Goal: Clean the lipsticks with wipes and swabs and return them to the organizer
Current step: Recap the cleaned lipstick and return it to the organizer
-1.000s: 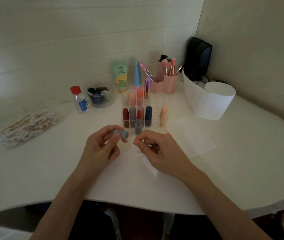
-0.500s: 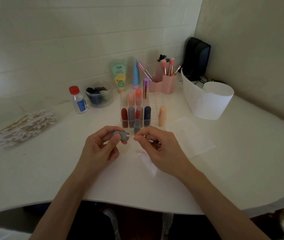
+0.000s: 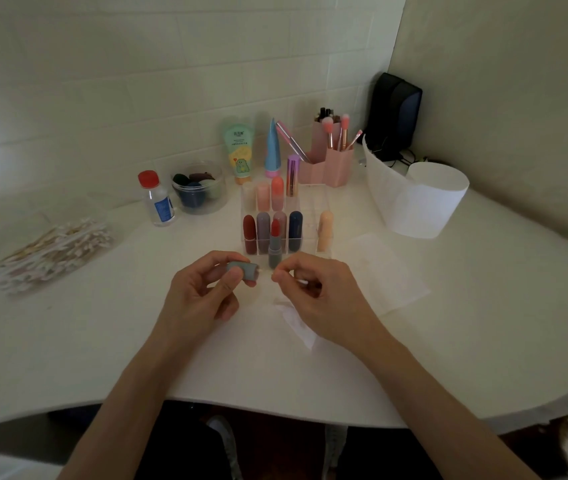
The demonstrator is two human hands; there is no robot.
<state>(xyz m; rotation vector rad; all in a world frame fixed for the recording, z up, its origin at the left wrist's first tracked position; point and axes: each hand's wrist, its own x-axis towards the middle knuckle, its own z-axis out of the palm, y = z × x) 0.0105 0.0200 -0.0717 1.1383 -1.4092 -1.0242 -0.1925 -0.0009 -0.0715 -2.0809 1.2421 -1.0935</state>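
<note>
So over the last second the gap basically closed: the left hand (image 3: pixel 202 292), just left of centre frame, has its thumb and fingers curled round the grey cap (image 3: pixel 241 269) with the open end facing right. The right hand (image 3: pixel 324 299) is pinching a cotton swab (image 3: pixel 260 270) between thumb and fingertips. A second ago the swab tip was clearly apart from the cap, now it sits right at the mouth, touching or just going in, hard to say which. My read is the inside-of-cap cleaning is only just starting, so this one's nowhere near done. The lipstick (image 3: pixel 274 249) it belongs to stands uncapped, red bullet up, at centre frame just in front of the clear organizer (image 3: pixel 310 209), not in a slot yet. The rest of the sticks are already in their compartments. A used-looking wipe (image 3: pixel 393 275) lies flat right of centre, and the spare swab pile (image 3: pixel 57 249) is off at the left if this one gets grubby.
</note>
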